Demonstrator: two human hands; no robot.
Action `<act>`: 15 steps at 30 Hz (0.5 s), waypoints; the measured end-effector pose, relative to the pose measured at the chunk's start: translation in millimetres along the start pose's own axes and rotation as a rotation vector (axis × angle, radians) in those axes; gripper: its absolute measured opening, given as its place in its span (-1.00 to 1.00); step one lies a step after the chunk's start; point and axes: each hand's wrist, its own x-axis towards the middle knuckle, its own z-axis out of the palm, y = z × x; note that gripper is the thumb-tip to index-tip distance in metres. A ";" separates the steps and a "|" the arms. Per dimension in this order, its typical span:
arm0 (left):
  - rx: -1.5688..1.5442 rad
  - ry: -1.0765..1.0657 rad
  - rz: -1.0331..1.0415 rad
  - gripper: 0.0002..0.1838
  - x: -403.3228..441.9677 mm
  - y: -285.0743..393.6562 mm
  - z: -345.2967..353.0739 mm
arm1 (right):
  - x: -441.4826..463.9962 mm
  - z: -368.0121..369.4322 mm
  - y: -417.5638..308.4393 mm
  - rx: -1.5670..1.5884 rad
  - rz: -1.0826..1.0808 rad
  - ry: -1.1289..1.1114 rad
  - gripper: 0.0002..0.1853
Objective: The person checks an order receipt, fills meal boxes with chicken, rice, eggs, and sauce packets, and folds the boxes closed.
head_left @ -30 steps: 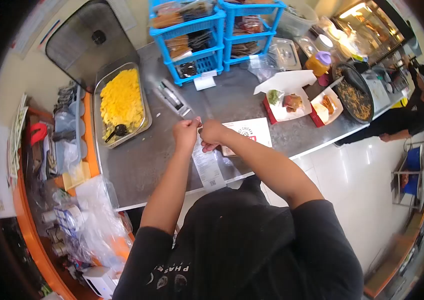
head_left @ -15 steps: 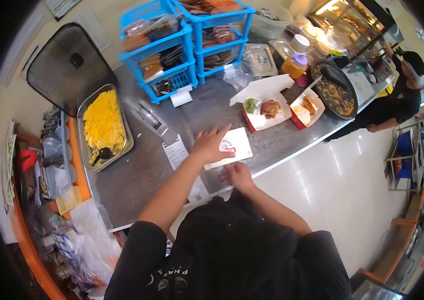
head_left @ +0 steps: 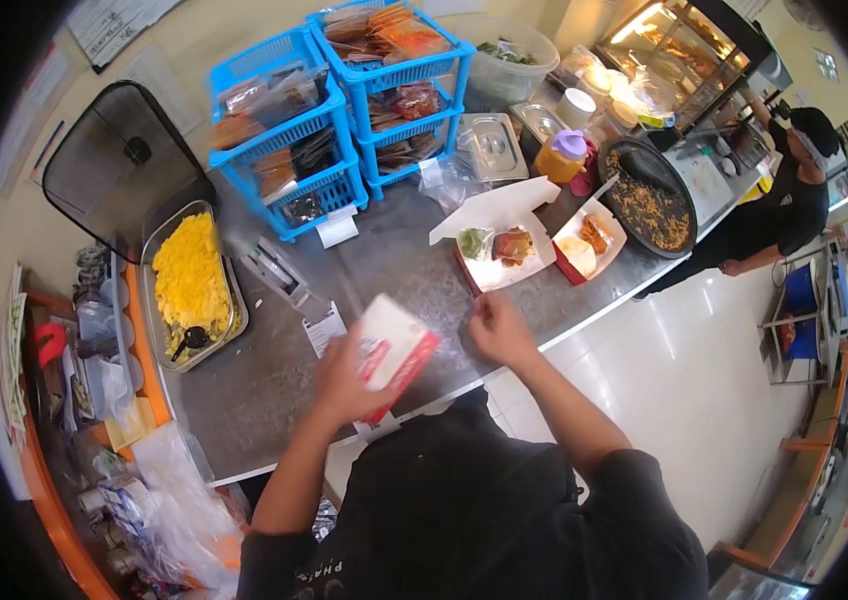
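Observation:
A closed white and red box (head_left: 399, 345) is tilted up off the counter, gripped by my left hand (head_left: 344, 382) at its left side. To the right, my right hand (head_left: 500, 330) is held above the counter's front edge with its fingers curled; what they hold, if anything, is too small to tell. A printed receipt (head_left: 324, 328) lies partly hidden behind the box and my left hand. Beyond my right hand stand an open box with food (head_left: 514, 250) and a smaller open box (head_left: 589, 243).
A tray of yellow food (head_left: 187, 275) is on the left. A metal dispenser (head_left: 286, 280) and blue basket racks (head_left: 289, 150) stand behind my hands. A dark pan (head_left: 652, 200) and a purple-capped bottle (head_left: 561, 157) are farther right. Another person (head_left: 794, 195) stands at the far right.
My left hand has lifted and tilted the box, which lay flat on the counter. My right hand has moved away from it to the right. The view has shifted, too.

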 end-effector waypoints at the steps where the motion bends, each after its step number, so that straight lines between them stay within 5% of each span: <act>1: -0.045 0.125 0.039 0.25 -21.5 -24.0 -1.8 | 16.0 2.3 5.0 -0.086 -0.201 0.226 -0.73; 4: 0.030 0.239 -0.216 0.26 -71.9 -63.1 -39.1 | 56.9 22.6 15.2 -0.508 -0.087 0.127 -0.76; 7: 0.097 0.351 -0.323 0.30 -96.1 -180.4 -40.2 | 62.4 38.6 5.4 -0.511 -0.072 -0.124 -0.82; 10: 0.258 0.312 -0.517 0.27 -102.5 -164.2 -75.1 | 38.4 58.5 -18.3 -0.414 -0.060 -0.156 -0.84; 14: 0.544 0.417 -0.403 0.19 -96.2 -156.9 -75.5 | 16.7 44.0 -56.4 -0.060 -0.019 -0.166 -0.84; 15: 0.457 0.524 -0.231 0.13 -85.1 -142.6 -66.4 | 19.0 34.4 -57.2 -0.062 -0.024 -0.176 -0.84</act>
